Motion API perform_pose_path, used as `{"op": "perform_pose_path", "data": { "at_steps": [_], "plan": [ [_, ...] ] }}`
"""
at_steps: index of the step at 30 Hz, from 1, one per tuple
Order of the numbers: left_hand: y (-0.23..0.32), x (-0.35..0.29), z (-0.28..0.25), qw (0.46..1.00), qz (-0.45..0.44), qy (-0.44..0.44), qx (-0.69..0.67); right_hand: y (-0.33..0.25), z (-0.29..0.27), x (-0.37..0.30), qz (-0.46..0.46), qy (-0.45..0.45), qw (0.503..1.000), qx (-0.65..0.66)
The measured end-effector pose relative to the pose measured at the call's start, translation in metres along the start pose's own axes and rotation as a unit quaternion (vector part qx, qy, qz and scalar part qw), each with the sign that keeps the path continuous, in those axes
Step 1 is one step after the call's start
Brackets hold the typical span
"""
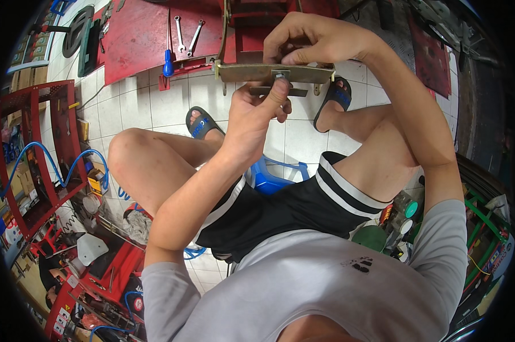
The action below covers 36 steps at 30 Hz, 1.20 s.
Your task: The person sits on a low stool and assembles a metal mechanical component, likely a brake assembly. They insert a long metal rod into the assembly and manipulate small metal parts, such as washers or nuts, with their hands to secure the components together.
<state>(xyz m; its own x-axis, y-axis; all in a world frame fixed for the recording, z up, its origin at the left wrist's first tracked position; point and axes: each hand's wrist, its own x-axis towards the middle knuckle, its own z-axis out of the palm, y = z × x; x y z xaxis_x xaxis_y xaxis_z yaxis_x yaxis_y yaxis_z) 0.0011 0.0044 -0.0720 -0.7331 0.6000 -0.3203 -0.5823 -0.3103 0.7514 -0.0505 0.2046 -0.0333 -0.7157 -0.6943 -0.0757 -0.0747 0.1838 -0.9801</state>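
Note:
A flat metal bracket [246, 73] runs crosswise in front of me, joined to a red metal frame [257, 37]. At its middle sits a bolt [280, 74], with the thumb of my left hand [254, 117] pressed up against it. The fingers of that hand curl beneath the bracket, around a short metal strip [297, 92] just below. My right hand [326, 41] reaches over from the far side, thumb and fingers drawn together behind the bracket's upper edge. What those fingertips pinch, if anything, is hidden.
Two wrenches [179, 35] and a blue-handled screwdriver [168, 64] lie on the red platform [135, 40] at the far left. A blue plastic stool [271, 178] is under me. On the left stand a red rack [35, 154] and a blue hose [26, 148].

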Motion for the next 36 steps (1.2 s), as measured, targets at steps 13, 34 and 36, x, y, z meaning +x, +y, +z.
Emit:
{"op": "perform_pose_path", "data": {
  "at_steps": [13, 34, 36],
  "plan": [
    [0.003, -0.001, 0.004, 0.998, 0.04, 0.027, 0.041, -0.003, -0.004, 0.0, -0.001, -0.018, 0.999, -0.026],
    [0.001, -0.002, -0.001, 0.997, 0.025, -0.003, 0.068, -0.009, 0.003, 0.001, 0.031, 0.039, 0.997, -0.052],
    [0.001, -0.002, -0.001, 0.997, 0.026, -0.003, 0.066, -0.003, -0.003, -0.001, 0.041, 0.01, 0.997, -0.064]
  ]
}}
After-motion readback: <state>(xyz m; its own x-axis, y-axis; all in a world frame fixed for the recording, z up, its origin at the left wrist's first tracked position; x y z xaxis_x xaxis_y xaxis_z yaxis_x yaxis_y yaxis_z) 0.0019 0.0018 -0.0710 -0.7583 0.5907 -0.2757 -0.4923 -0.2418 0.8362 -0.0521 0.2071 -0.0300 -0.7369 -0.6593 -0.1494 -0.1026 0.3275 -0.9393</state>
